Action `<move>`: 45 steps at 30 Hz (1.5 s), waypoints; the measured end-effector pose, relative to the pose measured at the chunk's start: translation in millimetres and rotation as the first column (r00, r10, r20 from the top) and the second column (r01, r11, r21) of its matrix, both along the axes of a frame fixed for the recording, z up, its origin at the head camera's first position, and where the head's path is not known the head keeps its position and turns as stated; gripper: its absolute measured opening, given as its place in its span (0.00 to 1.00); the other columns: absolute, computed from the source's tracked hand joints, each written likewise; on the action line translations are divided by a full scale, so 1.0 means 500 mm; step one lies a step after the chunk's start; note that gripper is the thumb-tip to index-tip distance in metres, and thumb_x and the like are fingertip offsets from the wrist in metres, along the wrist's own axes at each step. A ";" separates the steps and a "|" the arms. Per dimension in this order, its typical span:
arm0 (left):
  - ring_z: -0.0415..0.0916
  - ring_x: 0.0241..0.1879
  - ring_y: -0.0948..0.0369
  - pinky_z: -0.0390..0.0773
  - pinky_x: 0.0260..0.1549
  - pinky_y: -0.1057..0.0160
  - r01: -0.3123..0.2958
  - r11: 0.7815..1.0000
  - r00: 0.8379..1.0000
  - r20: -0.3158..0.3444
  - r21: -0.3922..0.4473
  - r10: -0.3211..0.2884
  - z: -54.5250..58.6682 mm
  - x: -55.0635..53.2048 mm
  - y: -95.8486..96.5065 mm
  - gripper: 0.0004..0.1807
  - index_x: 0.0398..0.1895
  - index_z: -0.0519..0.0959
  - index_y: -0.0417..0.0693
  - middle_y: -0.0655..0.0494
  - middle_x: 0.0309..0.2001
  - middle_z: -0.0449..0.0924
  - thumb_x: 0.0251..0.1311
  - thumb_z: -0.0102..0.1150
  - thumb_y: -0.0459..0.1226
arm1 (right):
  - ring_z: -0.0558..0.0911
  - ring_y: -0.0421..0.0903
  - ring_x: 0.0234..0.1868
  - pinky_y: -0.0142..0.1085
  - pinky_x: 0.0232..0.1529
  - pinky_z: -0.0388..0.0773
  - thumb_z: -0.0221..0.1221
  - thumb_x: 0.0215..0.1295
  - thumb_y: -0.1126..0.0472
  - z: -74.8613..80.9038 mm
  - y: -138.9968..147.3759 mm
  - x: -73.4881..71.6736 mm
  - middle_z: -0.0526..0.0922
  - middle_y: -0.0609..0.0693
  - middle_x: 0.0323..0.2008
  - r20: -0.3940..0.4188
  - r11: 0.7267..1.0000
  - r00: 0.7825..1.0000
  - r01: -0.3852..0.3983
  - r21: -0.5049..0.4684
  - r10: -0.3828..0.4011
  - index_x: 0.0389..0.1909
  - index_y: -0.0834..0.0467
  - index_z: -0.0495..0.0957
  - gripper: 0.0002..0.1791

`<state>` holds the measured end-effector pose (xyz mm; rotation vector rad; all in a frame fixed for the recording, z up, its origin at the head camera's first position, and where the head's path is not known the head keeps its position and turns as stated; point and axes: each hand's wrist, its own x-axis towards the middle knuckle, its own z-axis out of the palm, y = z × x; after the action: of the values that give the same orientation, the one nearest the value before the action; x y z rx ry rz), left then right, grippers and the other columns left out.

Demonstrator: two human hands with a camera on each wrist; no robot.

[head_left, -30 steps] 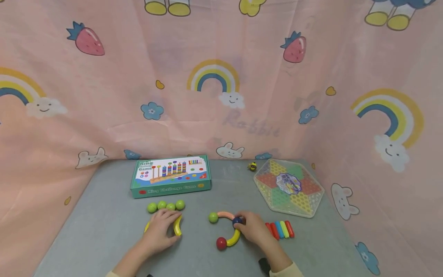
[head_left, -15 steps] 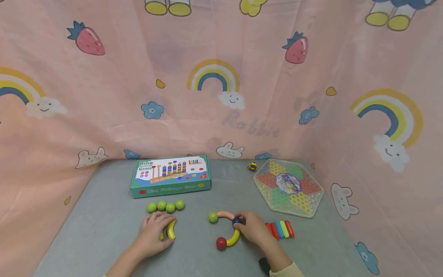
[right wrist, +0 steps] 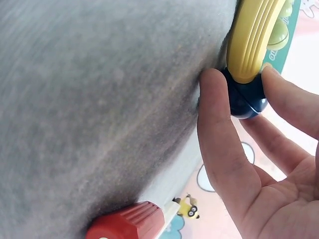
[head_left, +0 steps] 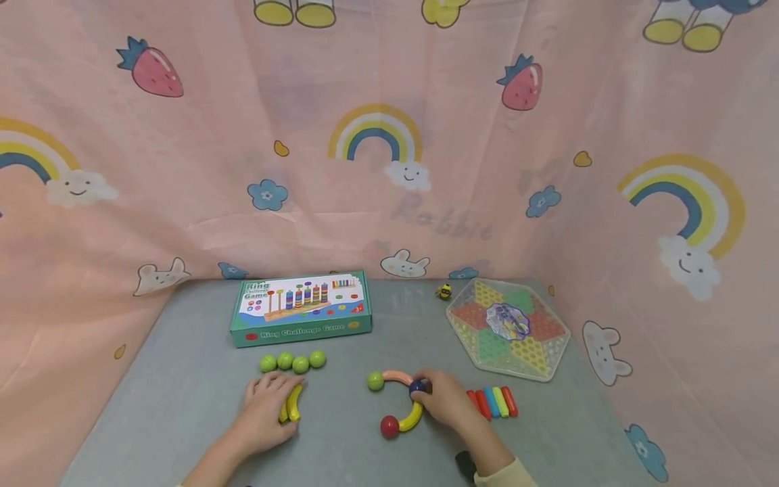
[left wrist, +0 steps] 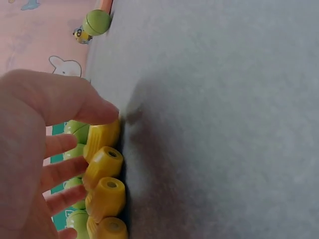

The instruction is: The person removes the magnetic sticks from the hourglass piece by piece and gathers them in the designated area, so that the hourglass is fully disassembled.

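My left hand (head_left: 264,414) spans a yellow curved stick (head_left: 293,404), its thumb at the near end and fingers at the far end. In the left wrist view the thumb touches that stick's end, and more yellow curved sticks (left wrist: 106,198) stand side by side in a row. My right hand (head_left: 447,399) pinches a dark blue ball (right wrist: 245,97) between thumb and finger. From this ball run a yellow curved stick (head_left: 411,417) ending at a red ball (head_left: 389,427) and a pink curved stick (head_left: 397,376) ending at a green ball (head_left: 375,381).
Several green balls (head_left: 301,364) lie beyond my left hand, before a green game box (head_left: 304,331). Short coloured sticks (head_left: 493,403) lie right of my right hand. Farther back are a hexagonal game board (head_left: 508,331) and a small bee figure (head_left: 444,292).
My left hand has moved left, bringing the yellow curved stick up beside the other yellow ones. My right hand stays on the dark blue ball.
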<state>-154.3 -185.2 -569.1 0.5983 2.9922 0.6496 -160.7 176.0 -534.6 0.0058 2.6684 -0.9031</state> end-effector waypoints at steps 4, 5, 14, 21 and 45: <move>0.64 0.67 0.45 0.59 0.62 0.31 -0.016 1.000 1.000 0.008 -0.011 0.016 0.010 -0.003 0.008 0.42 0.68 0.74 0.53 0.53 0.64 0.76 0.45 0.76 0.48 | 0.76 0.47 0.37 0.45 0.42 0.79 0.68 0.64 0.57 -0.003 0.001 0.001 0.82 0.49 0.39 -0.002 1.000 1.000 -0.004 0.002 0.004 0.50 0.54 0.83 0.14; 0.64 0.67 0.45 0.59 0.63 0.31 -0.018 1.000 1.000 -0.008 -0.004 0.018 0.013 -0.004 0.012 0.42 0.67 0.74 0.54 0.52 0.64 0.76 0.45 0.77 0.49 | 0.76 0.47 0.38 0.46 0.43 0.79 0.68 0.64 0.57 -0.004 0.001 0.001 0.82 0.50 0.39 -0.001 1.000 1.000 -0.004 0.001 0.004 0.50 0.54 0.83 0.14; 0.72 0.58 0.52 0.64 0.60 0.36 0.057 0.982 0.987 -0.157 0.179 -0.029 0.042 -0.014 0.091 0.31 0.58 0.81 0.53 0.58 0.54 0.82 0.49 0.77 0.48 | 0.76 0.48 0.37 0.45 0.42 0.80 0.68 0.64 0.57 -0.005 0.001 0.001 0.81 0.50 0.38 0.010 1.000 1.000 0.001 -0.010 -0.001 0.50 0.54 0.83 0.15; 0.73 0.56 0.54 0.68 0.59 0.40 0.126 0.960 0.985 -0.146 0.252 -0.090 0.044 -0.026 0.163 0.29 0.58 0.81 0.53 0.58 0.53 0.82 0.51 0.76 0.46 | 0.75 0.47 0.37 0.44 0.41 0.78 0.68 0.64 0.57 -0.006 0.001 0.002 0.80 0.49 0.37 0.009 1.000 1.000 -0.002 -0.010 0.002 0.50 0.54 0.83 0.14; 0.76 0.45 0.61 0.81 0.47 0.56 0.116 0.986 0.992 0.033 0.122 -0.121 -0.010 -0.067 0.284 0.18 0.53 0.82 0.51 0.58 0.48 0.79 0.59 0.70 0.38 | 0.77 0.47 0.37 0.46 0.42 0.80 0.68 0.64 0.58 0.000 0.001 -0.001 0.82 0.50 0.38 -0.010 1.000 1.000 -0.024 -0.007 0.024 0.49 0.55 0.83 0.13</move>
<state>-187.7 -43.1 -574.3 0.7536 2.8692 0.8268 -161.0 176.5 -534.8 -0.0323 2.6684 -0.9067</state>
